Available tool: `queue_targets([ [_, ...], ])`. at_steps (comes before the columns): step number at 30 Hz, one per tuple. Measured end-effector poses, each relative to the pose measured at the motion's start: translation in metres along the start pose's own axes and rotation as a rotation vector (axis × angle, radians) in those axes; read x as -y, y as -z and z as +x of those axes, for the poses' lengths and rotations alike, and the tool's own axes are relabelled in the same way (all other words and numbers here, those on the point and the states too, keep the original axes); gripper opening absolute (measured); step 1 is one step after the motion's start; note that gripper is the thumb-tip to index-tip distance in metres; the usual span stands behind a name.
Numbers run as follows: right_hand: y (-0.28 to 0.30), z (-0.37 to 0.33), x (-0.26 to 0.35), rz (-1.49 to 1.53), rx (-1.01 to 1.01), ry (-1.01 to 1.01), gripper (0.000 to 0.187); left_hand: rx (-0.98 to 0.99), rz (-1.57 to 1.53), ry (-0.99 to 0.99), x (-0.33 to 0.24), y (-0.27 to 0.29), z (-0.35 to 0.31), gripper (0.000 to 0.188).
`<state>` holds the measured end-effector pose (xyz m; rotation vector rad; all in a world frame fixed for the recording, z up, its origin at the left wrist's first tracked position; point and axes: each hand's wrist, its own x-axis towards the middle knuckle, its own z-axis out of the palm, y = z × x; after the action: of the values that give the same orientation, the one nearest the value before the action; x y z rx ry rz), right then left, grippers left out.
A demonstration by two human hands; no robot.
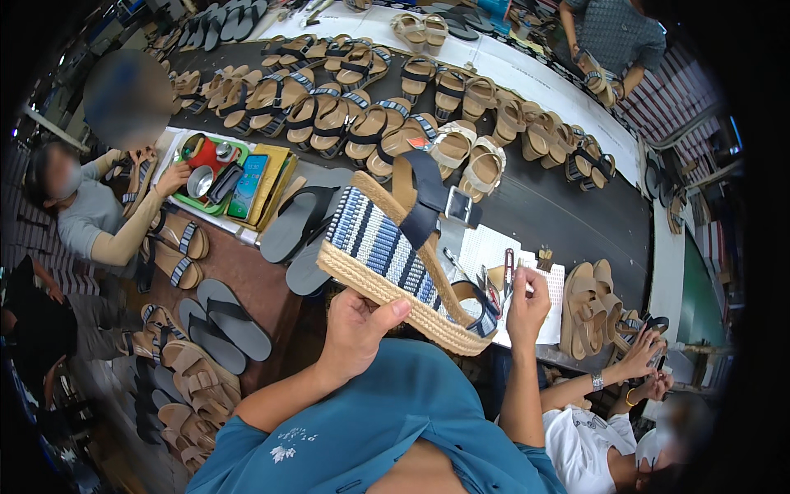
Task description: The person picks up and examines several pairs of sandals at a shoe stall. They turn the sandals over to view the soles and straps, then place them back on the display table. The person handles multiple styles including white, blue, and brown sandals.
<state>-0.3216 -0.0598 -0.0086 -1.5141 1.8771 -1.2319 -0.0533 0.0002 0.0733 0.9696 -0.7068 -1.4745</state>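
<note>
My left hand [360,329] grips a wedge sandal [387,255] from below, thumb along its braided rope sole edge. The wedge side is woven in blue, white and black stripes; a dark strap with a silver buckle stands at the heel end. The sandal is tilted, its toe end toward my right hand. My right hand [527,309] is closed in a pinch just right of the toe, apart from it; whatever is between its fingertips is too small to make out. Behind it lie printed paper sheets [553,284] and small hand tools [491,296], partly hidden by the sandal.
Many sandals [329,115] stand in rows on the dark conveyor belt [527,198]. A green tray [196,202] with a metal cup and a phone [248,185] sits left. Grey flip-flops [300,222] lie beside the sandal. Co-workers handle footwear at left, far right and near right.
</note>
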Motion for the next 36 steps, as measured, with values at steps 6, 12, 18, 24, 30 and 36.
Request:
queue_targets([
  [6, 0.025, 0.032, 0.095, 0.135, -0.018, 0.366, 0.011, 0.078, 0.147, 0.0, -0.003, -0.004, 0.009, 0.033],
  [12, 0.022, 0.046, 0.155, 0.023, 0.27, 0.613, 0.02, 0.127, 0.238, -0.001, -0.004, -0.004, 0.011, 0.038],
  [18, 0.009, 0.045, 0.152, 0.321, 0.591, 0.445, 0.014, 0.226, 0.377, -0.07, -0.008, 0.0, 0.012, 0.05],
  [24, 0.003, 0.038, 0.15, 0.408, 0.59, 0.376, 0.01, 0.234, 0.305, -0.011, -0.008, 0.006, 0.013, 0.051],
  [30, 0.003, 0.039, 0.134, 0.351, 0.489, 0.373, 0.029, 0.144, 0.227, -0.021, 0.003, 0.005, 0.012, 0.04],
  [36, 0.005, 0.03, 0.011, 0.232, 0.035, 0.011, 0.03, -0.028, 0.235, -0.036, 0.015, 0.028, 0.01, 0.039],
])
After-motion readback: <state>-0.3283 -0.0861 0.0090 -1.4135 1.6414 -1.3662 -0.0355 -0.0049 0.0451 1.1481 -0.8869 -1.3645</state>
